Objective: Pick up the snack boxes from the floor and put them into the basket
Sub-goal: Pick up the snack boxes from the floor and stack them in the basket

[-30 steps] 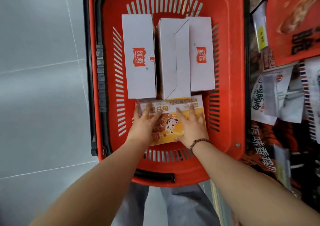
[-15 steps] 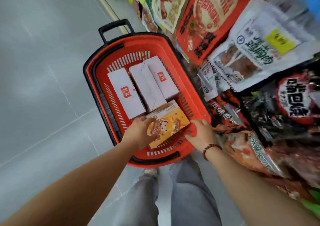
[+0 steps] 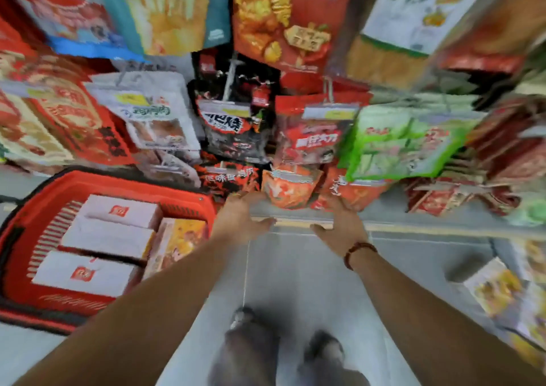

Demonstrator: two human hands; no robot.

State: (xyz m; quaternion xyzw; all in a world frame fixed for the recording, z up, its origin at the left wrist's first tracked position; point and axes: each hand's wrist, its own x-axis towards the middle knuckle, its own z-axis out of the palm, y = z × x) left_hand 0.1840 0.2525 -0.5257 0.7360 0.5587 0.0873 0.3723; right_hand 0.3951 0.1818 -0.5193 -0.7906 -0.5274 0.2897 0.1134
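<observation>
red basket point(image 3: 97, 180) at left held three white snack boxes point(image 3: 109, 238) and a yellow box point(image 3: 180, 238), another yellow box point(image 3: 496, 291) lay at lower right, left hand point(image 3: 239, 217) and right hand point(image 3: 339, 223) were stretched toward hanging snack bags point(image 3: 230, 125), blur hid whether either gripped anything

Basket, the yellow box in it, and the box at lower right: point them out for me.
basket point(image 3: 141, 186): head view, on its red far rim.
yellow box in the basket point(image 3: 180, 241): head view, on its top face.
box at lower right point(image 3: 493, 289): head view, on its yellow printed face.
</observation>
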